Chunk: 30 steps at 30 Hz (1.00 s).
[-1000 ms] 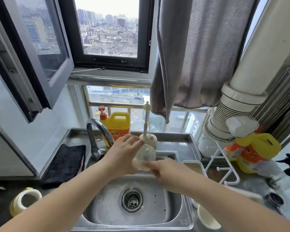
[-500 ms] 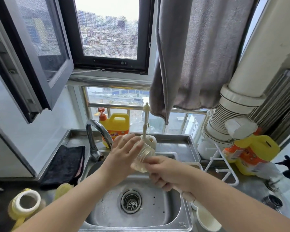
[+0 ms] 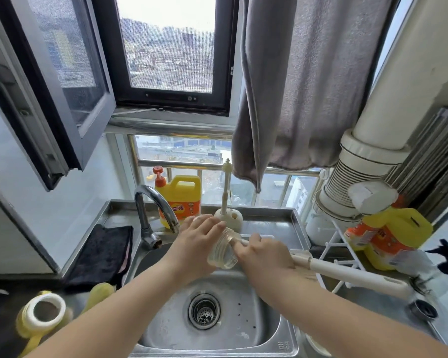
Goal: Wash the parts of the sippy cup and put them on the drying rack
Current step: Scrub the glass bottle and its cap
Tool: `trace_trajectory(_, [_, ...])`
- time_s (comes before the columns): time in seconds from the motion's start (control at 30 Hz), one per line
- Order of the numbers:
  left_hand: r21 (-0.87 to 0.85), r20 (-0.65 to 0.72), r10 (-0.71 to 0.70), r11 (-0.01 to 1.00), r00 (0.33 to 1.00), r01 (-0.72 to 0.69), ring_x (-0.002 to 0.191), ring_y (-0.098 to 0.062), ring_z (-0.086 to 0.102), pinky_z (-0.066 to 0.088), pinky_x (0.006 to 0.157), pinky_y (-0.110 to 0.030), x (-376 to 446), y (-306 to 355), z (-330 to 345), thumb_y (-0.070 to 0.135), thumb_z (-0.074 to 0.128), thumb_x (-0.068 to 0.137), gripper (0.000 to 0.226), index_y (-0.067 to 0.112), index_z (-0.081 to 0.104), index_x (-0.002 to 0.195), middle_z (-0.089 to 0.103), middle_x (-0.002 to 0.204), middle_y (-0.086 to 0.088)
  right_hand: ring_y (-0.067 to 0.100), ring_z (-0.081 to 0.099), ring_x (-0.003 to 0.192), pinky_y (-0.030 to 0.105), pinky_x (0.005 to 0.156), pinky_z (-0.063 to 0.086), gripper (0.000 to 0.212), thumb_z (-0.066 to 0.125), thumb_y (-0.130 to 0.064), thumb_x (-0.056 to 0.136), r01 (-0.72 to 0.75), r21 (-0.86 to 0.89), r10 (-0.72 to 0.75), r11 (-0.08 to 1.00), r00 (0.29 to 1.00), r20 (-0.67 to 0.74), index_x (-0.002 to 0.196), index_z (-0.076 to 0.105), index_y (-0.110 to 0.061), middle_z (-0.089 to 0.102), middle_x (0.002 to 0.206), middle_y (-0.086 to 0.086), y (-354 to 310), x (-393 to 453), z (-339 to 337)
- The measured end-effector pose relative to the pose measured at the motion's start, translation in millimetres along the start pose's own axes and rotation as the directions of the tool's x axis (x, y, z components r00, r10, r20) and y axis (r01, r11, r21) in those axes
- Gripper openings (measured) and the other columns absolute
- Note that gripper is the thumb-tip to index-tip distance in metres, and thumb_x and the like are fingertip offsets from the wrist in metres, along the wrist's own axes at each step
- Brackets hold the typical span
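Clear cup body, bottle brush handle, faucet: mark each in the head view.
clear cup body (image 3: 221,254), head view, on its ribbed side wall.
bottle brush handle (image 3: 347,273), head view, mid-shaft right of the right hand.
faucet (image 3: 150,200), head view, on the curved spout.

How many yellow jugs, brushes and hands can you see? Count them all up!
Yellow jugs: 2, one behind the tap, one on the right.
Brushes: 2, one in a stand, one in the right hand.
Hands: 2, left on the clear cup, right.
Total: 6
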<state>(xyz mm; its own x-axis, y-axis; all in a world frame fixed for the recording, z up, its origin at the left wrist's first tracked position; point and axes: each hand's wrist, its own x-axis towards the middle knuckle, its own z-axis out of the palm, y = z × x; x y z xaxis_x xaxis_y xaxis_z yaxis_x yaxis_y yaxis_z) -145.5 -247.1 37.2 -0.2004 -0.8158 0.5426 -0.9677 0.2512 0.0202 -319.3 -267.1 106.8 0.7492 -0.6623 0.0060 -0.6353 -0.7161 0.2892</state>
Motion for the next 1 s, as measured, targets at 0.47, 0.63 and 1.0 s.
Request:
trace_trajectory(0.47, [0.089, -0.218, 0.038, 0.996, 0.975, -0.018, 0.126, -0.027, 0.042, 0.030, 0.105, -0.052, -12, -5, 0, 0.016, 0.090, 0.053, 0.085, 0.012, 0.045, 0.125, 0.044, 0.131, -0.003, 0.006, 0.039, 0.043, 0.014, 0.039, 0.032, 0.034, 0.038, -0.024, 0.103, -0.502, 0.862, -0.278, -0.073, 0.840, 0.466, 0.130, 0.048, -0.042, 0.047, 0.058, -0.007, 9, -12, -8])
trace_trajectory(0.63, [0.049, -0.084, 0.008, 0.999, 0.996, -0.004, 0.125, -0.024, 0.040, 0.022, 0.109, -0.047, -17, -8, 8, 0.038, 0.091, 0.050, 0.091, 0.017, 0.045, 0.126, 0.046, 0.128, 0.000, 0.029, 0.060, 0.098, 0.032, 0.065, 0.040, 0.069, 0.040, -0.010, 0.095, -0.028, 0.397, -0.046, 0.917, 0.983, 0.176, 0.147, 0.013, -0.047, 0.058, 0.119, 0.013, 8, -15, 2])
trace_trajectory(1.0, [0.154, 0.033, 0.088, 0.984, 0.996, -0.092, 0.124, -0.026, 0.042, 0.024, 0.109, -0.047, -7, -18, -2, 0.024, 0.093, 0.043, 0.096, 0.017, 0.046, 0.126, 0.060, 0.124, -0.005, 0.012, 0.054, 0.060, 0.019, 0.047, 0.039, 0.056, 0.036, -0.015, 0.098, -0.247, 0.728, -0.047, 0.640, 0.932, 0.358, 0.142, 0.031, -0.049, 0.062, 0.113, 0.002, 0, -17, 2])
